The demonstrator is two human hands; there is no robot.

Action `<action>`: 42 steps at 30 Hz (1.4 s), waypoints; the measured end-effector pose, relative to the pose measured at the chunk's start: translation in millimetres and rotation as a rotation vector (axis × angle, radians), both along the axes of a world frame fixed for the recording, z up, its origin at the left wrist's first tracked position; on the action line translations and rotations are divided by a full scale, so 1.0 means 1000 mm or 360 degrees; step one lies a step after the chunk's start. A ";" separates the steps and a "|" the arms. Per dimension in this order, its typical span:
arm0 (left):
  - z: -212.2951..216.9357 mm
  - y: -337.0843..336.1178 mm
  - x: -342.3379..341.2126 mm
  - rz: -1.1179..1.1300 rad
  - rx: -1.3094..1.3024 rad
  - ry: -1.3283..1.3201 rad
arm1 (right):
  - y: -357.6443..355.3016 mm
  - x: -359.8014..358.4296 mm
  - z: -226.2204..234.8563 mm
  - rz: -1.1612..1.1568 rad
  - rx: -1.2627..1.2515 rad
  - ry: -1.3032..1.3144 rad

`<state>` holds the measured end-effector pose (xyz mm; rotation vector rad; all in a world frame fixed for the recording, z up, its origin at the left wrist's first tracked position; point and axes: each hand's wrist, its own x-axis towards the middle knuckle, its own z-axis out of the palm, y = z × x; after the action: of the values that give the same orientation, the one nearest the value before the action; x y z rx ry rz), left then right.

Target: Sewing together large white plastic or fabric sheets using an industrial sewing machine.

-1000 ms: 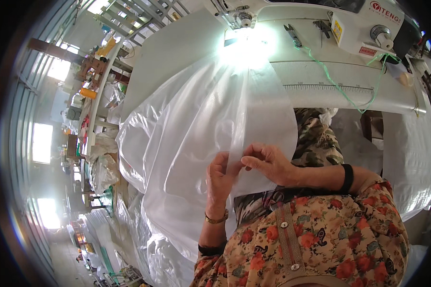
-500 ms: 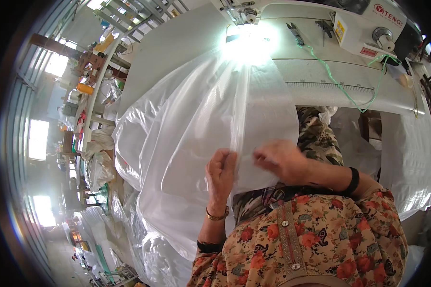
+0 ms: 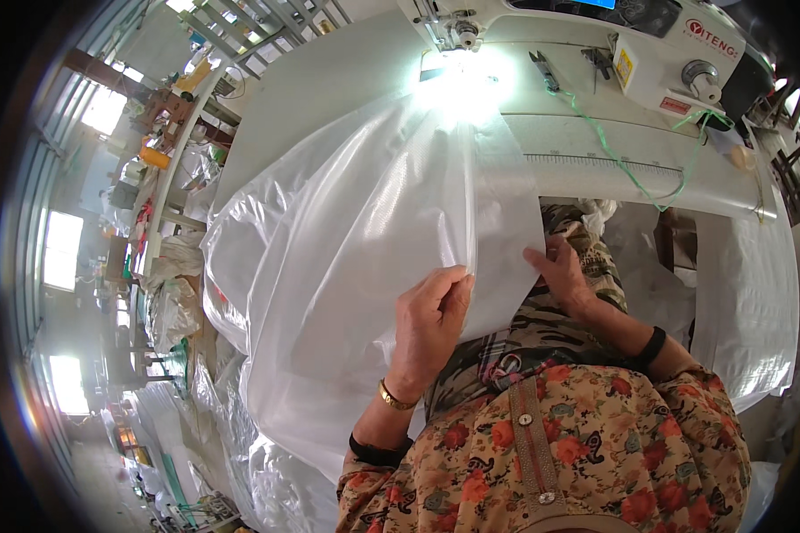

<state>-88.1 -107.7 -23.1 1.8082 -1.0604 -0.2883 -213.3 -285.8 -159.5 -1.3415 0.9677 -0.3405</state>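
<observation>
A large sheet of thin white translucent plastic [image 3: 356, 231] spreads from the sewing machine's needle area down over my lap. My left hand [image 3: 431, 311] is closed in a pinch on a narrow fold that runs up the sheet toward the needle. At the sheet's right edge, my right hand [image 3: 567, 277] has its thumb and fingers apart; whether they touch the edge I cannot tell. Glare from the lamp [image 3: 462, 84] hides the spot where the sheet meets the sewing machine [image 3: 453, 31].
Thread snips [image 3: 544, 71] and a small black tool [image 3: 598, 62] lie on the machine table [image 3: 320, 80]. A green thread [image 3: 609, 147] loops across the printed ruler [image 3: 596, 161]. More plastic sheeting [image 3: 747, 293] hangs at the right, and cluttered benches line the left.
My left hand has moved to the right with the fold pinched in it. My right hand has moved right, from beside the fold to the sheet's right edge, its fingers spreading.
</observation>
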 end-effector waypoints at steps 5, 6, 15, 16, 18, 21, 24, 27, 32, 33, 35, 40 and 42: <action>0.006 0.002 0.000 0.0015 0.0140 0.0044 | 0.018 -0.005 0.042 0.0492 -0.0498 -0.0258; 0.008 0.003 0.001 0.0012 0.0131 0.0000 | 0.022 -0.011 0.056 0.0694 -0.0552 -0.0321; 0.011 -0.004 0.002 -0.0127 0.0224 -0.0192 | 0.052 -0.001 0.116 0.1193 -0.1097 -0.0664; 0.011 -0.004 0.001 -0.0129 0.0233 -0.0179 | 0.054 0.000 0.115 0.1186 -0.1145 -0.0722; 0.011 -0.003 0.001 -0.0127 0.0232 -0.0147 | 0.056 0.001 0.112 0.1215 -0.1190 -0.0749; 0.008 -0.001 0.002 -0.0119 0.0252 -0.0050 | 0.058 0.002 0.109 0.1248 -0.1424 -0.0705; 0.007 0.001 0.005 -0.0081 0.0328 0.0103 | 0.050 0.007 0.105 0.1425 -0.1779 -0.0927; 0.012 0.003 0.008 0.0009 0.0332 0.0135 | 0.031 0.018 0.098 0.1451 -0.1530 -0.1056; 0.040 0.001 0.005 0.0053 0.0333 -0.0421 | 0.038 0.071 0.080 0.0912 -0.0874 -0.0427; 0.046 -0.001 0.004 0.0040 0.0358 -0.0601 | 0.048 0.081 0.078 0.1070 -0.1121 -0.0338; 0.057 -0.005 0.005 -0.0078 0.0368 -0.0821 | 0.058 0.087 0.079 0.1505 -0.1237 -0.1066; 0.064 -0.009 0.008 -0.0440 0.0621 -0.0964 | 0.018 0.088 0.117 0.2112 -0.1470 -0.0400; 0.057 -0.014 0.009 -0.0561 0.0713 -0.0935 | -0.017 0.074 0.133 0.2163 -0.1566 0.0192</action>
<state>-79.6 -121.4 34.1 2.1606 -1.8535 -0.2175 -139.1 -303.0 -26.9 -2.5882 -0.2784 0.3930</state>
